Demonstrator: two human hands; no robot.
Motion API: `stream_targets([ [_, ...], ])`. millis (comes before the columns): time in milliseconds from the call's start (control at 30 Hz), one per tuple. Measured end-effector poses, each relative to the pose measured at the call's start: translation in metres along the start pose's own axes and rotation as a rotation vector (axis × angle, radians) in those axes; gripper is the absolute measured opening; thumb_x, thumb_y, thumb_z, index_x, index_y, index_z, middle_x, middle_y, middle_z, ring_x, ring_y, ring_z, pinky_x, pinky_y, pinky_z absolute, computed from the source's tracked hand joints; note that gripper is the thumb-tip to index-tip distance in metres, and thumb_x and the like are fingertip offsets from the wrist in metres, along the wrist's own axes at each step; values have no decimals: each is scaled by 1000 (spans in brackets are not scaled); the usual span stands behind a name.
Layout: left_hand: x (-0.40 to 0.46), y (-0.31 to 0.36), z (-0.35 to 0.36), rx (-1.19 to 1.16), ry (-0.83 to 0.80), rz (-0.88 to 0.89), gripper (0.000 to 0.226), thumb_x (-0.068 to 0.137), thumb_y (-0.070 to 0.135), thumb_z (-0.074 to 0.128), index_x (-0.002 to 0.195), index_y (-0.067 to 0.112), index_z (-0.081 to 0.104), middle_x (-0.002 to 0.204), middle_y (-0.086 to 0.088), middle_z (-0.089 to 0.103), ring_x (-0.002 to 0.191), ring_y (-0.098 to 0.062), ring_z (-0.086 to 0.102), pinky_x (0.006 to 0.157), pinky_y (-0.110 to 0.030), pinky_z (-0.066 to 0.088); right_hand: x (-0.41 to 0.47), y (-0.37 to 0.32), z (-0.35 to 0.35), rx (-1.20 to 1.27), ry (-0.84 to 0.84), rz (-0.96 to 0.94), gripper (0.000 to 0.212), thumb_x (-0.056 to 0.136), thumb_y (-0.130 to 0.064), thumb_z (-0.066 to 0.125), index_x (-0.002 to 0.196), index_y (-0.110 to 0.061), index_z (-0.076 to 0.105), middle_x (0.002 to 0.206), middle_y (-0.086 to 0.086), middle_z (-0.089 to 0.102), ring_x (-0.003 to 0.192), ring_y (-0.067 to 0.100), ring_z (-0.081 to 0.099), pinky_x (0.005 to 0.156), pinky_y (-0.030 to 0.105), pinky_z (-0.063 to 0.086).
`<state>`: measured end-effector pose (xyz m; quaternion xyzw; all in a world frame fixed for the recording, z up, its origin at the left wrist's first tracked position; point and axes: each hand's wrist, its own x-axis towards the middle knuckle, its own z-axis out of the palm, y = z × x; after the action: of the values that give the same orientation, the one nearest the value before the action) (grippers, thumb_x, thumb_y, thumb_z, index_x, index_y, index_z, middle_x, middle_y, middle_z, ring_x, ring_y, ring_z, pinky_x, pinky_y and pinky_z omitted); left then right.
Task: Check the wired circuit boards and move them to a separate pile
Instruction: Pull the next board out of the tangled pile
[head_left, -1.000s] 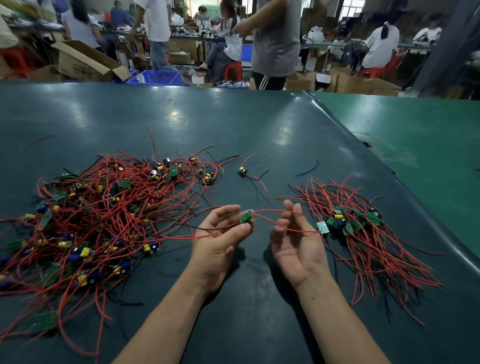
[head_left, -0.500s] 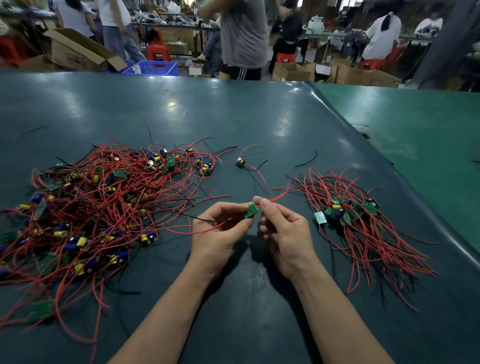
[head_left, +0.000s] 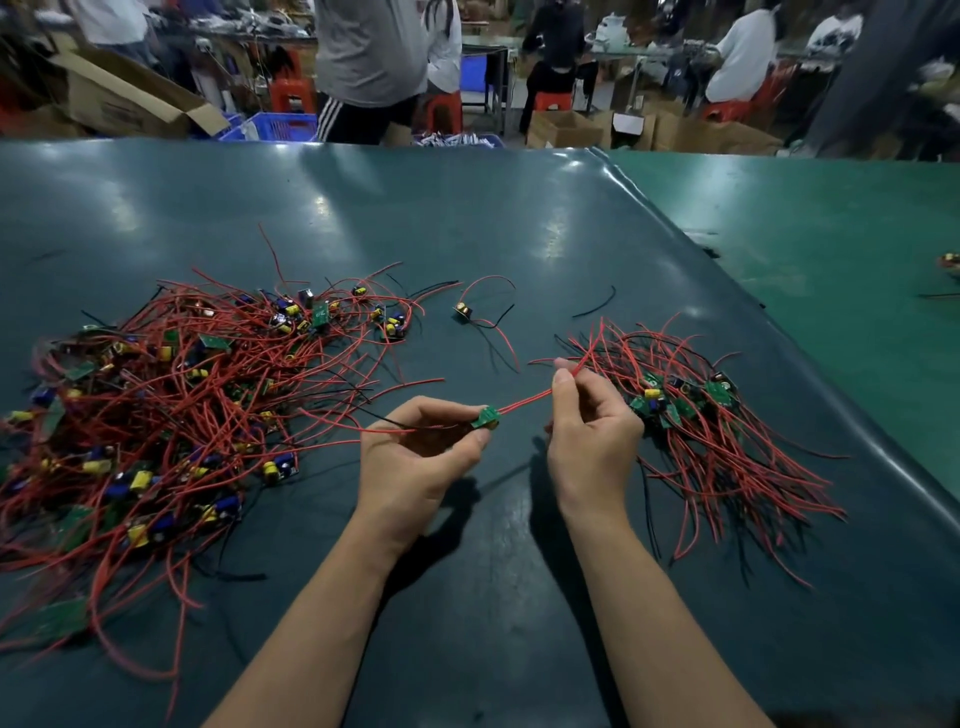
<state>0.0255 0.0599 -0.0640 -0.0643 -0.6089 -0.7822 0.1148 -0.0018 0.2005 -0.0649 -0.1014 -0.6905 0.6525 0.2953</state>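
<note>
So the dark green table (head_left: 467, 218) has my big unchecked tangle (head_left: 171, 415) on the left and the smaller done pile (head_left: 696, 415) on the right, kept apart so nothing gets mixed. My left hand (head_left: 421, 457) pinches the little green board (head_left: 486, 417), and my right hand (head_left: 592, 431) pinches its red wire (head_left: 524, 401) pulled straight, I guess to test the solder joint.

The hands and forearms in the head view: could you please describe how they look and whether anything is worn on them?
Both the left hand and the right hand are bare: no gloves, rings, watch or wrist strap show. The forearms are uncovered right down to the bottom edge of the picture, with no sleeve in view. The fingers are slim, with short, unpainted nails.
</note>
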Motion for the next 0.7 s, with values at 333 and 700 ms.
stream_targets([
  [333, -4, 4, -9, -26, -45, -28, 25, 67, -4, 75, 78, 18, 77, 89, -11, 76, 86, -20, 73, 77, -23, 55, 1, 0, -3, 99, -32, 5, 20, 101, -13, 46, 99, -29, 58, 55, -2, 60, 37, 14, 55, 42, 28, 45],
  [700, 6, 2, -11, -161, 106, -4, 29, 74, -7, 68, 100, 6, 63, 86, -5, 76, 80, -14, 71, 77, -22, 55, -1, -7, -6, 450, -257, 226, 42, 93, -39, 57, 128, -20, 42, 80, 12, 73, 43, 18, 60, 37, 22, 45],
])
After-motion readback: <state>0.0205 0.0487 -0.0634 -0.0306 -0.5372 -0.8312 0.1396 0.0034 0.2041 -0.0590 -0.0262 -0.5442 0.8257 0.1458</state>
